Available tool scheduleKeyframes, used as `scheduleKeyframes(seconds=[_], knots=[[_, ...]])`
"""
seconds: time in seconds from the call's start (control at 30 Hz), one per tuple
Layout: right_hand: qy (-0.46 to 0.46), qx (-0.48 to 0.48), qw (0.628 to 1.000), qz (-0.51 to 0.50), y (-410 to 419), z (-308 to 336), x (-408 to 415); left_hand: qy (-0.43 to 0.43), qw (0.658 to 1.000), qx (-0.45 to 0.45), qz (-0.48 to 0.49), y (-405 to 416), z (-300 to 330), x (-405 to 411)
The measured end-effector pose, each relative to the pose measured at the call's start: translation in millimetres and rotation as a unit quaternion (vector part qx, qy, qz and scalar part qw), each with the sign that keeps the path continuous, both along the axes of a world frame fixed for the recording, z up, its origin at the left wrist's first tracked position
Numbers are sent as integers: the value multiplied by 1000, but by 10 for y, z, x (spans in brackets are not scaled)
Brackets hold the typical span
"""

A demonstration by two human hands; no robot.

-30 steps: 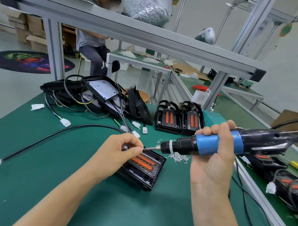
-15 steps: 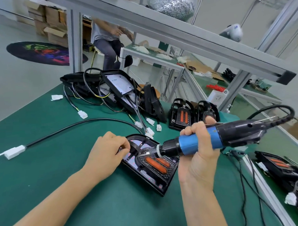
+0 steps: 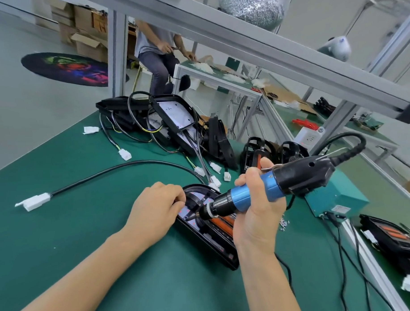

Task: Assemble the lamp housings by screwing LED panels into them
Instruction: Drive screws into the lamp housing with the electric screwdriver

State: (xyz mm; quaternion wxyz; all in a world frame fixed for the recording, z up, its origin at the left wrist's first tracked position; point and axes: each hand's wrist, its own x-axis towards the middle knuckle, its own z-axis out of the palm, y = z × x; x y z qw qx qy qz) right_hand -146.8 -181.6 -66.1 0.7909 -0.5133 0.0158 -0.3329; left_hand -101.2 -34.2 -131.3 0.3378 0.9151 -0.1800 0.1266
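A workshop with a pale grey floor [image 3: 35, 107] and plain light walls. In front lies a green-topped table [image 3: 63, 241]; a grey metal frame beam [image 3: 265, 53] crosses diagonally above it. A round, brightly coloured mat [image 3: 66, 69] lies on the floor at the left, near stacked cardboard boxes [image 3: 85, 27]. Behind, a seated person [image 3: 158, 52] works at another green table [image 3: 219, 73].

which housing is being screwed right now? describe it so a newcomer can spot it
On the green bench, look nearest the person, between the two hands. The lamp housing lies flat there, under the tip of the blue electric screwdriver that the right hand grips. The other housings stand or pile up farther back, untouched.
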Motion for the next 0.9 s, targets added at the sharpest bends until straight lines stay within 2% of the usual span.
scheduleKeyframes(seconds=[0.47, 0.7, 0.9], knots=[[-9, -21, 1000, -11, 6, -45, 48, -6, 999, 31, 7, -12, 14, 23], [-15, 34, 999, -21, -63, 34, -3, -2, 997, 76, 2, -13, 74, 45], [-72, 55, 993, -69, -438, 298, -148, -44, 994, 103, 3, -152, 292, 56]])
